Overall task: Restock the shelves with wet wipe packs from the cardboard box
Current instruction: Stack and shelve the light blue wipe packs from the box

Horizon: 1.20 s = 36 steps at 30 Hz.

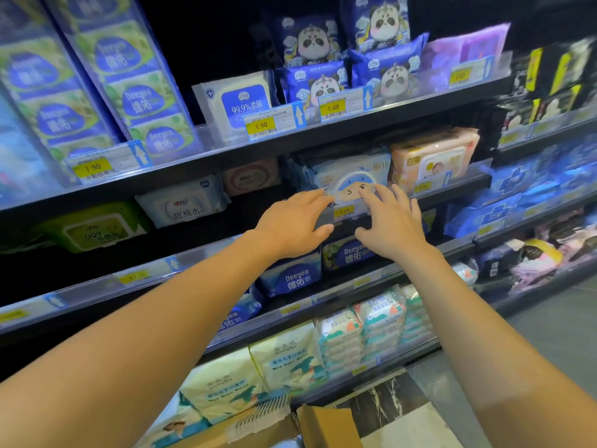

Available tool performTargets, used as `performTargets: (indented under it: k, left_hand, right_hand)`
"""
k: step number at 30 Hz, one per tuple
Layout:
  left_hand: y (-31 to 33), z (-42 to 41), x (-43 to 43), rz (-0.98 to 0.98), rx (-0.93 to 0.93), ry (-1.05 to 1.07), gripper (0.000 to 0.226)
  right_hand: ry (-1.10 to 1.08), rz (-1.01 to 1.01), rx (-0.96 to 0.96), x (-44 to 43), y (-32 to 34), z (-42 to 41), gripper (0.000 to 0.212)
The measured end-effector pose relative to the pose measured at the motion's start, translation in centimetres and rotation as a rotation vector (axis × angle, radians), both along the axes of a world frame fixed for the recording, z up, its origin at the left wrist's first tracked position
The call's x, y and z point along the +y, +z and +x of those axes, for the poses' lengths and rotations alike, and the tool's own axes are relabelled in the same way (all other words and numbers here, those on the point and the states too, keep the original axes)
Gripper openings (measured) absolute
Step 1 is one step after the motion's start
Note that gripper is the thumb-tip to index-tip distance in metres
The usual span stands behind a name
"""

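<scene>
A white and blue wet wipe pack (350,176) with a cartoon face lies on the second shelf (200,171), behind its clear front rail. My left hand (290,223) reaches to the pack's lower left, fingers spread, fingertips at the rail. My right hand (392,221) is just to the right, fingers spread, with fingertips touching the pack's front face. Neither hand grips anything. The cardboard box (326,426) shows at the bottom edge, flaps open, beside my arms.
A pink pack (433,156) lies right of the white one, and a white pack (182,202) and green tub (93,227) lie to its left. Panda packs (326,82) fill the shelf above. Deeyeo packs (290,276) and baby wipe bundles (287,357) fill lower shelves.
</scene>
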<state>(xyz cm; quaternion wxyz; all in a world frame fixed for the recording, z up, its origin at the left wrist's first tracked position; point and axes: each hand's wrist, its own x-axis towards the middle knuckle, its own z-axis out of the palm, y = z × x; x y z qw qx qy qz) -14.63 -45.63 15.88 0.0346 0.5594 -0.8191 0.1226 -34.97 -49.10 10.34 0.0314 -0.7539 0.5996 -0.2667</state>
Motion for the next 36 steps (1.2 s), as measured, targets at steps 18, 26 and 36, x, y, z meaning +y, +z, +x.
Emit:
performTargets:
  k: [18,26,36]
  left_hand:
    - [-3.6,13.2,24.7,-0.100,0.102,0.183,0.068]
    - [-11.5,17.9,37.8,0.060,0.248,0.300,0.068]
    - [-22.5,18.2,46.3,0.358,0.373,0.407,0.083]
  right_hand:
    - [0.237,0.050,0.185,20.1,0.5,8.6,0.079]
    - [0.433,0.088,0.280,27.9,-5.3,12.7,0.079]
    - [0.655,0.299,0.561,32.4,-13.8,13.7,0.081]
